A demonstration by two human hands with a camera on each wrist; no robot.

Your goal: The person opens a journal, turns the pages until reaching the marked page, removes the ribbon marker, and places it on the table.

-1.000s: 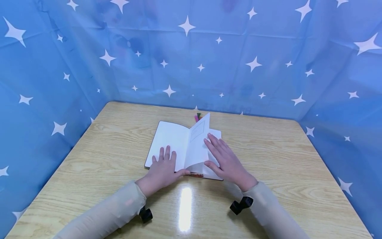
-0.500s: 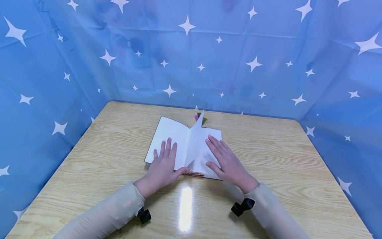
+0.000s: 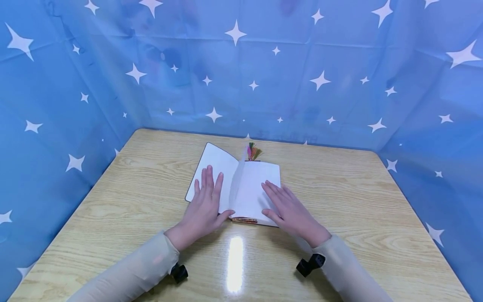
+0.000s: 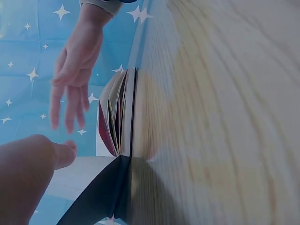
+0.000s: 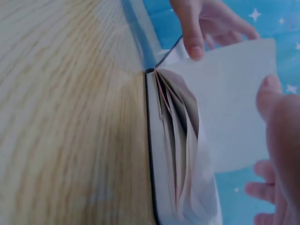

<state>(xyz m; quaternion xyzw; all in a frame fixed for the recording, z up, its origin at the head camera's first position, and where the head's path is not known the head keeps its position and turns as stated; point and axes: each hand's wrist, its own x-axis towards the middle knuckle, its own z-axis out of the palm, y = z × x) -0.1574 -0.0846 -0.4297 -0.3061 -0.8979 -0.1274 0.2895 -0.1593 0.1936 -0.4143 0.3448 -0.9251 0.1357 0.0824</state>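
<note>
An open notebook (image 3: 260, 188) with blank white pages and a dark cover edge lies on the table. Its left side tilts up from the tabletop. One thin page (image 3: 237, 180) stands nearly upright by the spine; the right wrist view shows this raised page (image 5: 234, 108) broadly. My left hand (image 3: 201, 207) is spread over the left side, fingers straight and thumb toward the spine. Over the right side, my right hand (image 3: 294, 214) has its fingers extended and holds nothing. Whether its fingertips touch the paper is unclear. Pink, green and olive tassels (image 3: 254, 152) stick out beyond the top edge.
The wood-grain table (image 3: 358, 218) extends around the notebook, with a bright reflection near the front. Blue star-patterned cloth (image 3: 241, 84) hangs behind and at both sides. A small black device (image 3: 179, 272) sits at each wrist.
The lifted page has swung left, away from my right hand, uncovering the right page. The notebook's left side has risen, and my left hand has shifted slightly up and left.
</note>
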